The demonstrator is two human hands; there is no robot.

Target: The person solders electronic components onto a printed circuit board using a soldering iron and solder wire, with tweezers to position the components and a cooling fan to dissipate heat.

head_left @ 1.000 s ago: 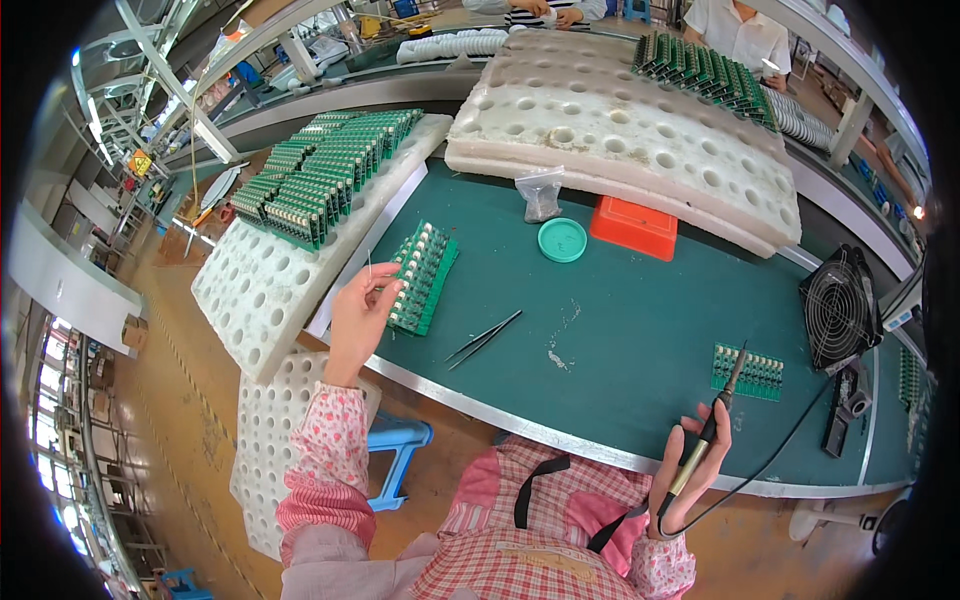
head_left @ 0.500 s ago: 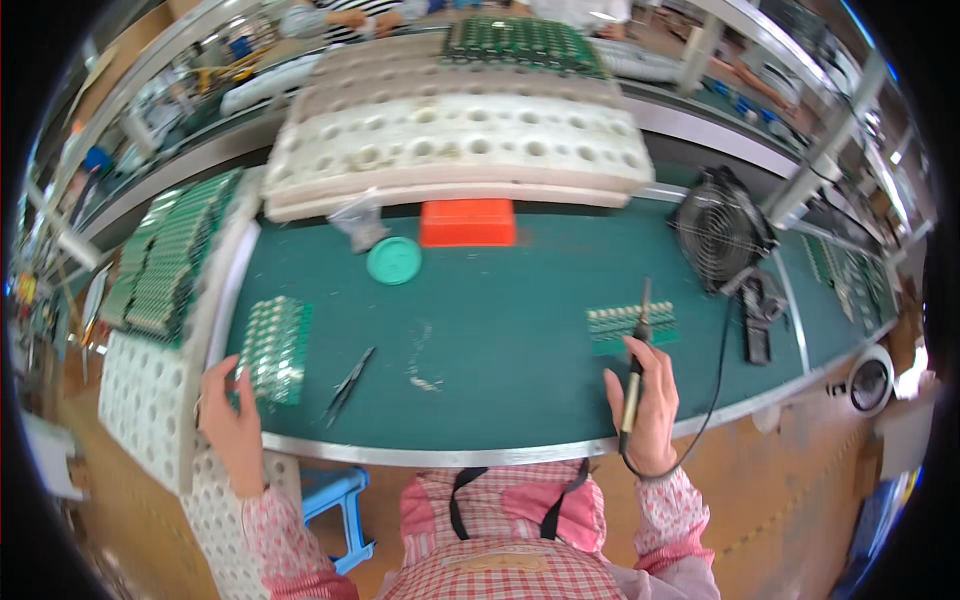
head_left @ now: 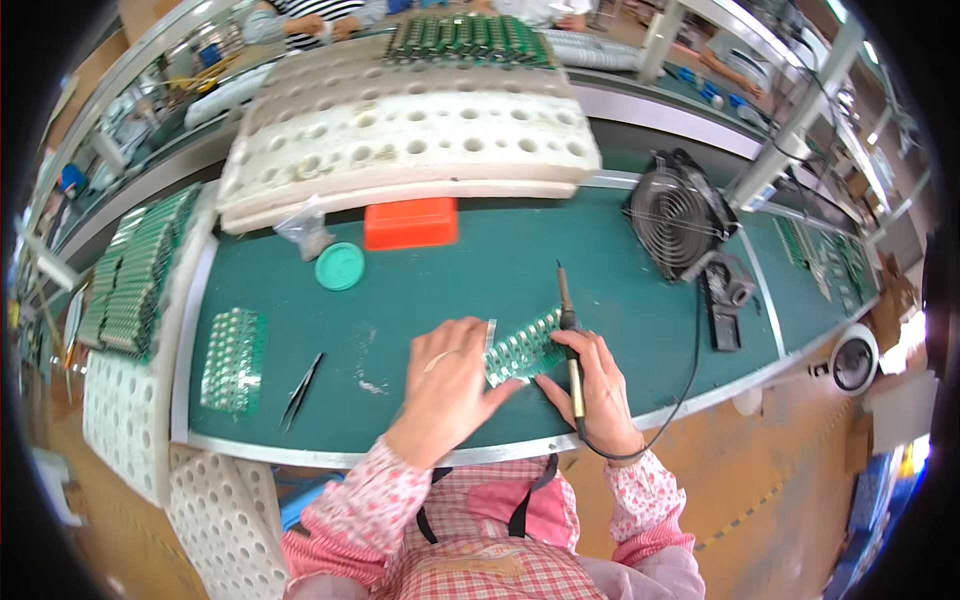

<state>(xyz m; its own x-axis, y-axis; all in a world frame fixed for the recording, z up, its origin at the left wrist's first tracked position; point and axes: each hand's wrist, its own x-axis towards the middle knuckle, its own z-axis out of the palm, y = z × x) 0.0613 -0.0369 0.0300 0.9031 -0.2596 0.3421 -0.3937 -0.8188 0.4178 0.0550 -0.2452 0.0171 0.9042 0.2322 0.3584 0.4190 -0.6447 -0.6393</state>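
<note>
In my right hand (head_left: 600, 392) I hold a soldering iron (head_left: 573, 362), its tip pointing away from me and its cable trailing to the right. The thumb and fingers of that hand also reach the right end of a green circuit board (head_left: 524, 348) with rows of pale components. My left hand (head_left: 440, 388) grips the left end of this board, thumb along its near edge. The board is tilted, its right end farther from me. A second circuit board (head_left: 232, 360) lies at the left of the green bench mat, with tweezers (head_left: 303, 392) beside it.
Behind the mat stands a white foam block (head_left: 400, 145) with holes, boards on top. Before it are an orange-red box (head_left: 411, 223), a teal round lid (head_left: 340, 266) and a plastic bag (head_left: 305, 232). A black fan (head_left: 672, 215) stands right; stacked boards (head_left: 140, 275) rest left.
My left hand has come from the left board to the middle and taken hold of the other board. That board has moved left and tilted, and my right hand keeps the soldering iron.
</note>
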